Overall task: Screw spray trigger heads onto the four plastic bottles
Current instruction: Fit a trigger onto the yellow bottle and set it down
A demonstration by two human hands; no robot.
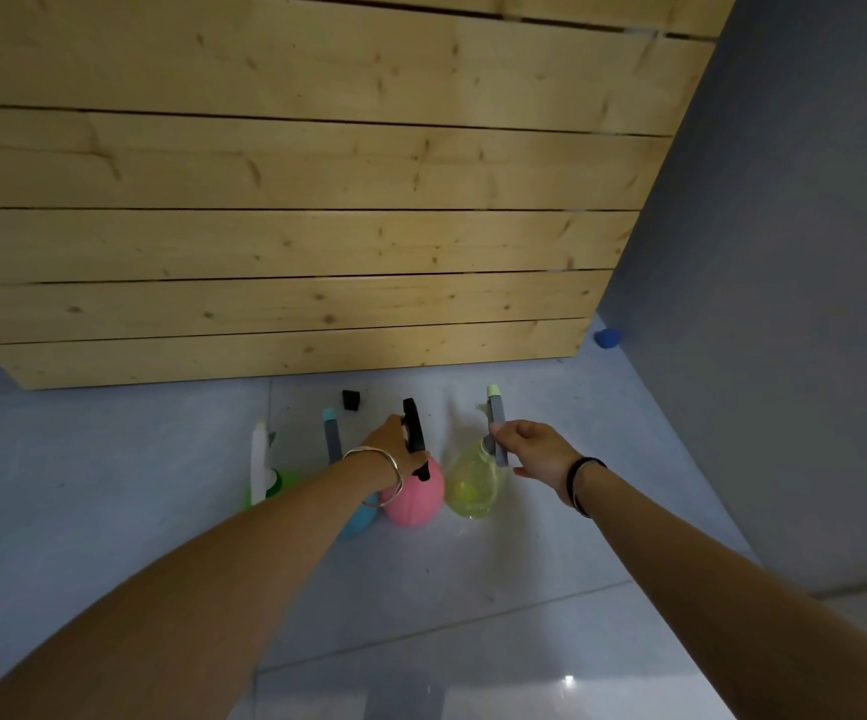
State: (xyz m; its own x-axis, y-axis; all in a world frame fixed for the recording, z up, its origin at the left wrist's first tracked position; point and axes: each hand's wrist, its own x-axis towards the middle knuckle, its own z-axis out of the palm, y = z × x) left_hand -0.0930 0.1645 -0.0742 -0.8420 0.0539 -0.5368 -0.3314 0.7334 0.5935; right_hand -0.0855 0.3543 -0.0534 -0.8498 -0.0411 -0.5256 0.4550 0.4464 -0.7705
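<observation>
Four bottles stand in a row on the grey floor. The green bottle (276, 483) at the left carries a white trigger head (259, 457). A blue bottle (357, 519), mostly hidden behind my left forearm, has a grey head with a light blue tip (331, 433). On the pink bottle (415, 498) sits a black trigger head (414, 433), and my left hand (392, 446) grips it. My right hand (535, 449) holds the grey head with a pale green tip (496, 423) on the clear yellow bottle (473, 483).
A wall of wooden planks (291, 241) rises just behind the bottles. A small black piece (350, 400) lies on the floor near its base. A grey wall (784, 304) closes the right side, with a blue object (608, 337) in the corner.
</observation>
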